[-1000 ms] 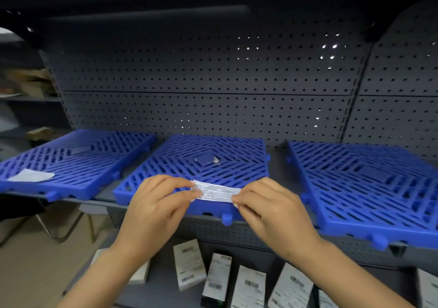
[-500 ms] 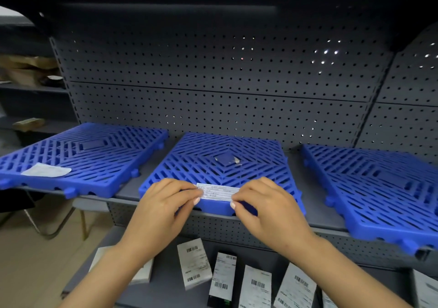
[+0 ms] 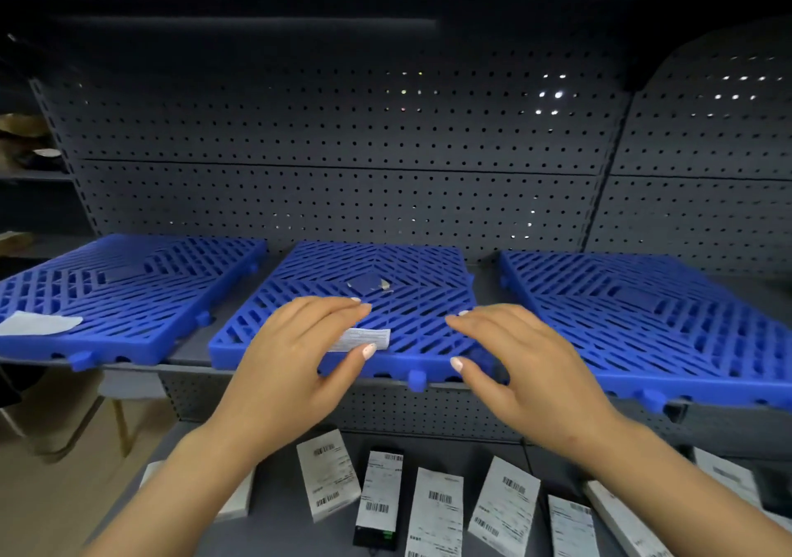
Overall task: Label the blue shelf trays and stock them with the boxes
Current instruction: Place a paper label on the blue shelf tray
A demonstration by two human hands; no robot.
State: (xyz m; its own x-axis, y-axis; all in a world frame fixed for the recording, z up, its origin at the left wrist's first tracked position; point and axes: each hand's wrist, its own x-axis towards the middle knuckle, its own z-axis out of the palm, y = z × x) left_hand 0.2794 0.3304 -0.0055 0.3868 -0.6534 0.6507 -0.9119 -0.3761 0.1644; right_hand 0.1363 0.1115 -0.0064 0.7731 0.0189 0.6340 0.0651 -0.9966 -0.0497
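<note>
Three blue slatted trays sit side by side on a grey shelf: left tray (image 3: 128, 282), middle tray (image 3: 411, 282), right tray (image 3: 634, 312). A white printed label (image 3: 372, 339) lies on the front part of the middle tray. My left hand (image 3: 295, 368) hovers over that label's left end with fingers spread and relaxed, thumb just below it. My right hand (image 3: 518, 368) is off the label, to its right, fingers loose above the tray's front edge. The left tray carries a white label (image 3: 38, 323) near its front. Several barcoded boxes (image 3: 433, 509) lie on the lower shelf.
A grey pegboard (image 3: 343, 196) backs the shelf. A small blue square with a scrap of white (image 3: 367, 284) sits at the middle tray's centre. A dark box (image 3: 379, 501) lies among the white ones. Another shelf unit with brown items (image 3: 21, 136) stands far left.
Both hands pinched the label at its ends before; now they have let go and moved apart. The label rests on the middle tray's front.
</note>
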